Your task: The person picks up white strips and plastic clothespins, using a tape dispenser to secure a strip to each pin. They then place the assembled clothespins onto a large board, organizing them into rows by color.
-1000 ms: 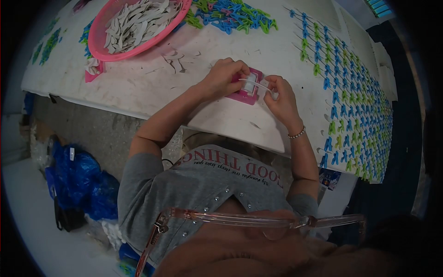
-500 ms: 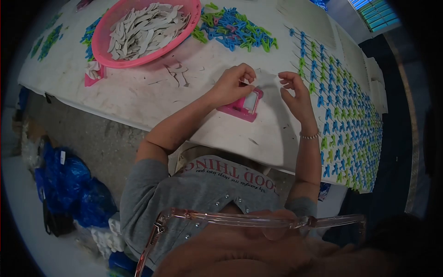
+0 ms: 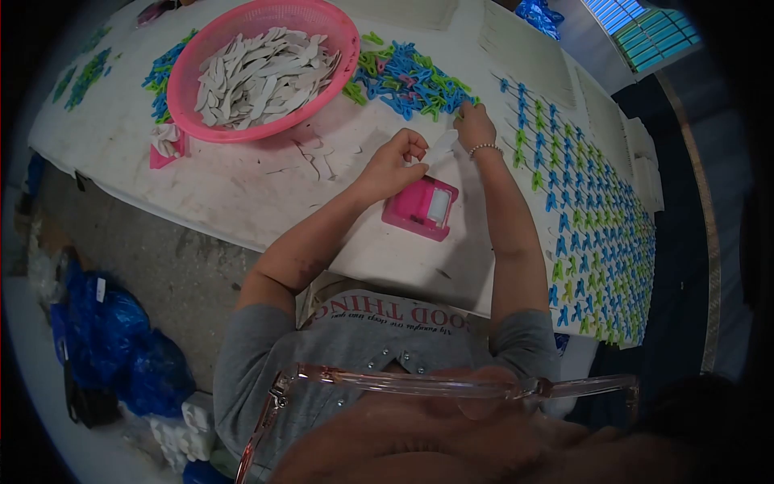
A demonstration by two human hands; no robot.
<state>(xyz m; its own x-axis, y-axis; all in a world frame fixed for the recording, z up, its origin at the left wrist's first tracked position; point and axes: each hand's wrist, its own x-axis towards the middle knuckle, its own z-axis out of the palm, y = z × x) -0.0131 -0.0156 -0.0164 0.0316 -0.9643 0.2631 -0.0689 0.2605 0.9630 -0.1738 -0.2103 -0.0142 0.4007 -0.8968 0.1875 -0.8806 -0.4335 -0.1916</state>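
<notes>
Pinched in my left hand point(image 3: 393, 165) is a thin white strip point(image 3: 443, 145), tilted up over the table just behind a pink device point(image 3: 421, 208) with a pale window. My right hand point(image 3: 474, 125) reaches to the near right edge of a pile of blue and green clips point(image 3: 407, 79). Its fingers are closed at a clip there; whether the clip is lifted cannot be made out. Left of the pile stands a pink basket point(image 3: 187, 113) full of whitish flat pieces point(image 3: 266, 77).
Rows of blue and green clips point(image 3: 597, 234) stand along the right side of the white table point(image 3: 234, 189). A small pink holder point(image 3: 168, 148) with white material sits below the basket. Blue bags point(image 3: 121, 323) lie on the floor at left.
My right hand has moved up and away from me to the clip pile, its fingers closing. A white strip now shows clearly in my left hand. The view has shifted slightly.
</notes>
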